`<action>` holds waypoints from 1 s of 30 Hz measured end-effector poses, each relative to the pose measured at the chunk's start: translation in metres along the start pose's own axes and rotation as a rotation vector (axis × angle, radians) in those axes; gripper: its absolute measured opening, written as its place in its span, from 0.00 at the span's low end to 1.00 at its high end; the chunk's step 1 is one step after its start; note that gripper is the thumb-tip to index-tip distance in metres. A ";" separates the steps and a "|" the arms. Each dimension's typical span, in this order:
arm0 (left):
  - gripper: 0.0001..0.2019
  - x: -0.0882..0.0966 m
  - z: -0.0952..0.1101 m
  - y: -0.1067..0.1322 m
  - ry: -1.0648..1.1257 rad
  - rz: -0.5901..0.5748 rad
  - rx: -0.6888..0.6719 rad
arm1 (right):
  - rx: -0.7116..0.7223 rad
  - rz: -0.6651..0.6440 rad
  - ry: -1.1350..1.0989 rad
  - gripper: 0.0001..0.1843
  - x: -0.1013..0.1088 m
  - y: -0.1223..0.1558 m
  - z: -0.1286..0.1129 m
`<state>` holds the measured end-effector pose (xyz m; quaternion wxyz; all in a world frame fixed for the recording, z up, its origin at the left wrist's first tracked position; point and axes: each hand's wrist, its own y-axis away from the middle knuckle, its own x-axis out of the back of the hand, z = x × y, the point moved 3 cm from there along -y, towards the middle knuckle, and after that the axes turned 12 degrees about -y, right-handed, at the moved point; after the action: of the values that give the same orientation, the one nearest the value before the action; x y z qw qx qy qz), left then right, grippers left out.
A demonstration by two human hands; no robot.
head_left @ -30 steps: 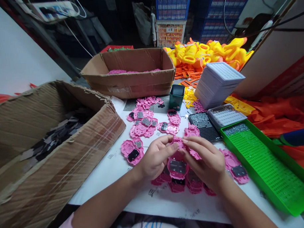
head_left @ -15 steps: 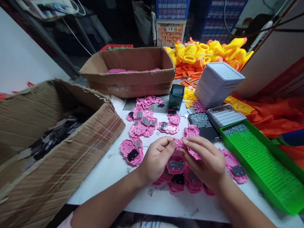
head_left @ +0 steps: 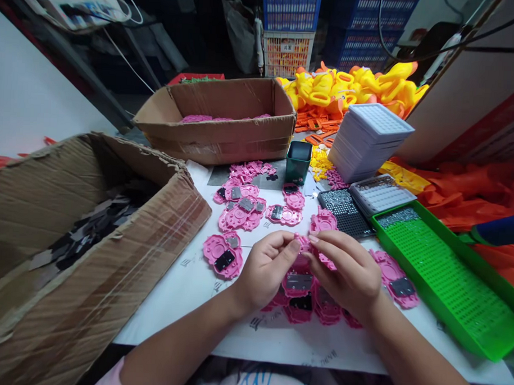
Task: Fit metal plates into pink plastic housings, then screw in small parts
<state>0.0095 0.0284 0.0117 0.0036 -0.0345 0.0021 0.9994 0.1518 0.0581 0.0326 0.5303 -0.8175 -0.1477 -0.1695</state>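
Note:
My left hand (head_left: 266,267) and my right hand (head_left: 347,267) meet over the middle of the table. Between their fingertips is a small pink plastic part (head_left: 301,244), pinched from both sides; my fingers cover much of it. Just below lies a pink plastic casing (head_left: 298,282) with a grey plate set in it. More pink casings (head_left: 299,309) are spread beneath my wrists, partly hidden by my hands. To the left rests another casing (head_left: 223,254) with a black plate, and to the right one (head_left: 395,280) sits beside my right hand.
A cardboard box (head_left: 163,234) holding dark plates stands at the left, another box (head_left: 216,143) behind. A green cup (head_left: 298,163), stacked white trays (head_left: 368,143), a black tray (head_left: 347,212) and a green tray (head_left: 451,283) line the back and right. Yellow toys (head_left: 349,89) are piled farther back.
Almost nothing differs. Both hands stay at the same spot with the small pink part between them, with only a slight shift of the fingers.

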 end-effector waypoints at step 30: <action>0.11 -0.001 0.002 0.006 0.420 -0.191 0.036 | 0.051 0.020 -0.284 0.13 0.007 -0.003 -0.012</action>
<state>0.0104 0.0225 0.0133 0.0981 -0.2416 0.0173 0.9652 0.1558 0.0491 0.0427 0.5262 -0.8210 -0.2173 -0.0431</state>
